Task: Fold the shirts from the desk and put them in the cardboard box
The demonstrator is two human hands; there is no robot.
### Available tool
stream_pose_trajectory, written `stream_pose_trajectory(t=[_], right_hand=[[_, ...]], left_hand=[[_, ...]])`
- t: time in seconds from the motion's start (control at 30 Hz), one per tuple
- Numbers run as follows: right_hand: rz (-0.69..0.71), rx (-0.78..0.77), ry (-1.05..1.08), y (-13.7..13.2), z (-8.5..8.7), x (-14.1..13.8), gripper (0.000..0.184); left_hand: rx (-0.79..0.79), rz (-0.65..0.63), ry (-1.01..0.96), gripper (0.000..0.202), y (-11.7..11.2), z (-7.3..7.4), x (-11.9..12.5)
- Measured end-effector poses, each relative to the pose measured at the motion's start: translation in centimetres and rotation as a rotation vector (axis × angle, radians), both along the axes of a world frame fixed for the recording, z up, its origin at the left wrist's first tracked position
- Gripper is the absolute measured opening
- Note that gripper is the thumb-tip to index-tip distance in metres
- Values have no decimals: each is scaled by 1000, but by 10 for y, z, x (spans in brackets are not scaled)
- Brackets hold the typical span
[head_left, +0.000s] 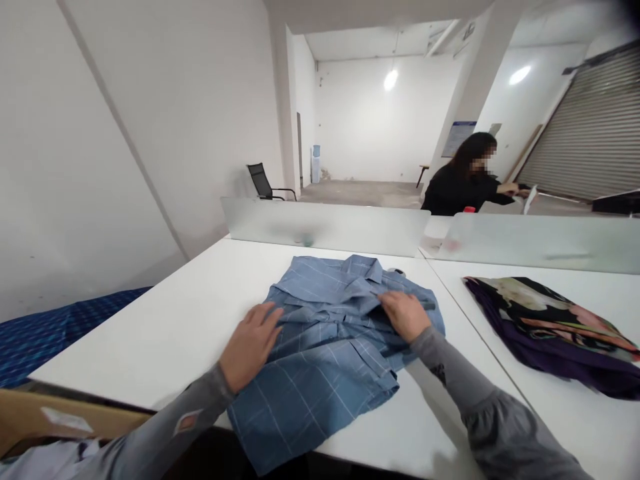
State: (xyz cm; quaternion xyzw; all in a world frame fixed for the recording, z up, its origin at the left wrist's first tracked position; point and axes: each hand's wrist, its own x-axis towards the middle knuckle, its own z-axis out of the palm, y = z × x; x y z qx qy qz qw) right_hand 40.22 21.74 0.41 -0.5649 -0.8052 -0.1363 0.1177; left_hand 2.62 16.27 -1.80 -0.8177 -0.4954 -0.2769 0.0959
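A blue shirt with thin white checks [305,393] lies rumpled on the white table [165,313]. Its collar points to the far side, and its near left corner hangs over the front edge. At the shirt's left side is my left hand [253,343], fingers stretched and apart, with nothing in it. My right hand [404,315] is closed low over the upper right front of the shirt. A slender dark object [429,305] shows on either side of this hand; its kind I cannot make out. A small dark round thing [399,272] peeks out behind the shirt's shoulder.
Folded dark floral and purple cloth [550,320] lies to the right, past the table seam. Frosted dividers [325,227] line the back edge. A cardboard box [75,417] stands at lower left, near blue patterned cloth [65,327]. Beyond the dividers is a person in black [457,187].
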Motion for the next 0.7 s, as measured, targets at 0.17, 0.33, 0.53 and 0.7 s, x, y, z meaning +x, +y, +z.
stream_pose_trajectory(t=[0.17, 0.33, 0.53, 0.7], right_hand=[[126, -60, -43, -46, -35, 6, 22], [-393, 107, 265, -39, -49, 96, 43], [-599, -61, 420, 35, -43, 145, 45], [-577, -105, 410, 101, -36, 102, 33]], left_hand=[[-25, -160, 123, 37, 67, -1, 87], [-133, 43, -33, 41, 133, -12, 98], [-334, 335, -132, 44, 210, -6, 45], [-442, 402, -207, 51, 239, -16, 52]])
